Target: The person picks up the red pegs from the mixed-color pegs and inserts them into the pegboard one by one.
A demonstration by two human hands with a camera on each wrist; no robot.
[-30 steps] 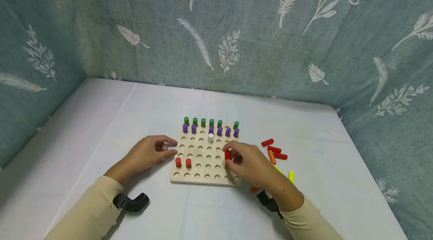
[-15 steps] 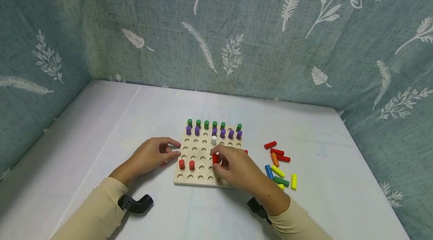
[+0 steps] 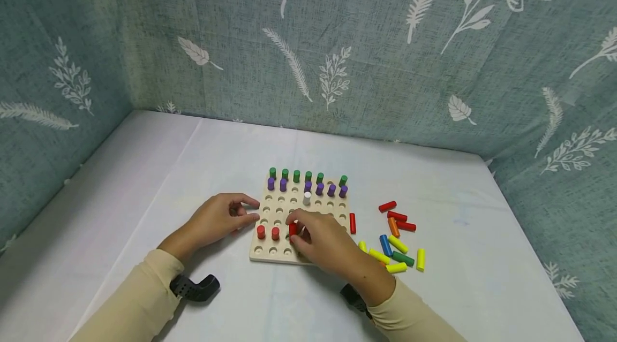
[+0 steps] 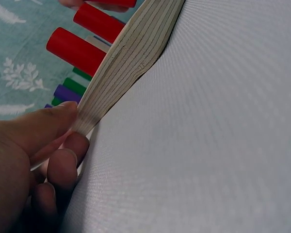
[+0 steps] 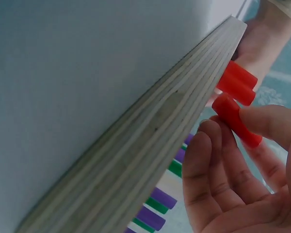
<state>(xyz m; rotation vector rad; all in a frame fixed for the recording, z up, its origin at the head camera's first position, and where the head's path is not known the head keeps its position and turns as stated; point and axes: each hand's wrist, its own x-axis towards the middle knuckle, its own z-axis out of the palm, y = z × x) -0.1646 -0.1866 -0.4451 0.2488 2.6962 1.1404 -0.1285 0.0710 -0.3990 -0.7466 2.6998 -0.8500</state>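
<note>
A pale wooden pegboard (image 3: 272, 259) with rows of round holes lies on the table. My right hand (image 3: 328, 240) is over its front part and pinches a red peg (image 5: 228, 111) between thumb and fingers. Two red pegs (image 3: 268, 233) stand in the board just left of that hand; the hole under the held peg is hidden. At the board's left edge, my left hand (image 3: 214, 219) touches the wood with thumb and fingertips (image 4: 68, 110). Green pegs (image 3: 296, 176) and purple pegs (image 3: 320, 189) fill much of the two back rows, with one white peg (image 3: 307, 198) in front.
One loose red peg (image 3: 353, 223) lies against the board's right edge. Farther right are scattered red, orange, blue, green and yellow pegs (image 3: 397, 244). A leaf-patterned cloth (image 3: 308, 53) hangs behind the white table (image 3: 231, 144).
My right hand has carried the red peg leftward across the board, up close to the two standing red pegs. Loose pegs it covered now show. My left hand stays at the edge.
</note>
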